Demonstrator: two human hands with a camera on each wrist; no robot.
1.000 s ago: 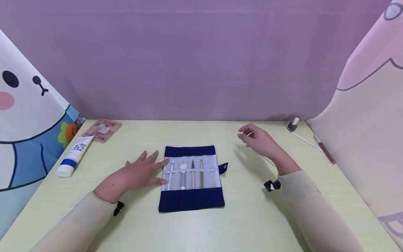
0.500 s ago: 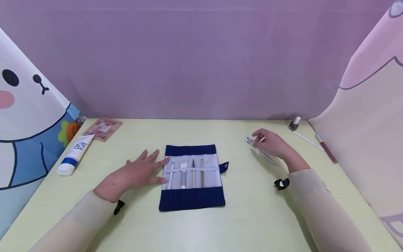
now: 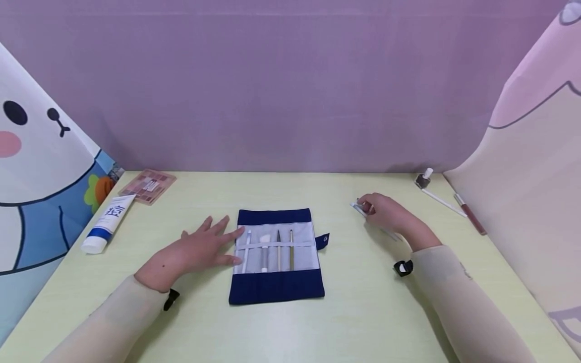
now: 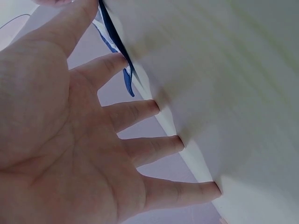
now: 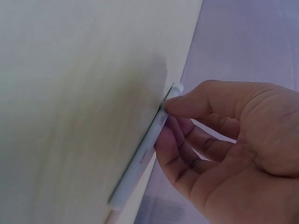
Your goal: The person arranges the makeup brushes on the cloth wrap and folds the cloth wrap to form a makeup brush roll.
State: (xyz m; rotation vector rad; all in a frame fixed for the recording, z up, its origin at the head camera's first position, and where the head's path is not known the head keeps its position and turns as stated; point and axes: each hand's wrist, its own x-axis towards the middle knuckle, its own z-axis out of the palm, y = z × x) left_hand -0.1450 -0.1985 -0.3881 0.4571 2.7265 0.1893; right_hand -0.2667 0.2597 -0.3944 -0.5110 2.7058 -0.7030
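Note:
My left hand (image 3: 192, 255) lies with fingers spread straight, its thumb and index fingertip on the left edge of a navy and grey fabric brush roll (image 3: 277, 288). Several slim tools stand under the roll's elastic strap, among them a white-headed brush (image 3: 265, 252) and an olive stick (image 3: 291, 249). To the right of the roll, my right hand (image 3: 383, 214) pinches a slim white pen-like stick (image 5: 135, 170) between thumb and fingers, near one end. That stick lies low at the tabletop, mostly covered by the hand in the head view. Small print shows on its side.
At the back left, a white and blue tube (image 3: 109, 222) lies beside a pink palette (image 3: 149, 186). Far right are a small dark bottle with a white cap (image 3: 423, 179), a white stick (image 3: 442, 202) and a reddish-brown brush (image 3: 470, 216). A purple cloth (image 3: 290, 91) hangs behind the table.
My right hand moved rightward, then down onto the white pen-like stick, and its fingers closed on it. My left hand and the brush roll have stayed in place.

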